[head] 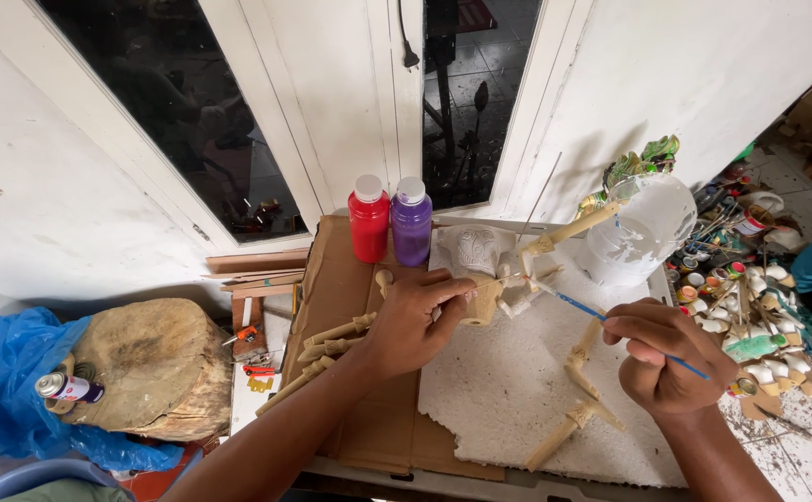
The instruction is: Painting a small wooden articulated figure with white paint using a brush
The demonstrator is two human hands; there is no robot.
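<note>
Head view — left hand (412,325) fingers clamped on one wooden puppet (494,296), right hand (661,358) fingers pinching one paintbrush (580,307) — two paint bottles (390,221) behind.

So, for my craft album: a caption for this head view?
Left hand steadies a wooden puppet piece; right hand paints with a brush.

A red bottle (369,219), a purple bottle (411,221), a blue-handled brush (610,323), a pale wooden puppet (503,290), white foam (517,390).

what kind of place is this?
Likely a small craft workshop for painting carved wooden puppets: left hand holds a wooden figure, right hand a thin brush, paint bottles behind.
</note>
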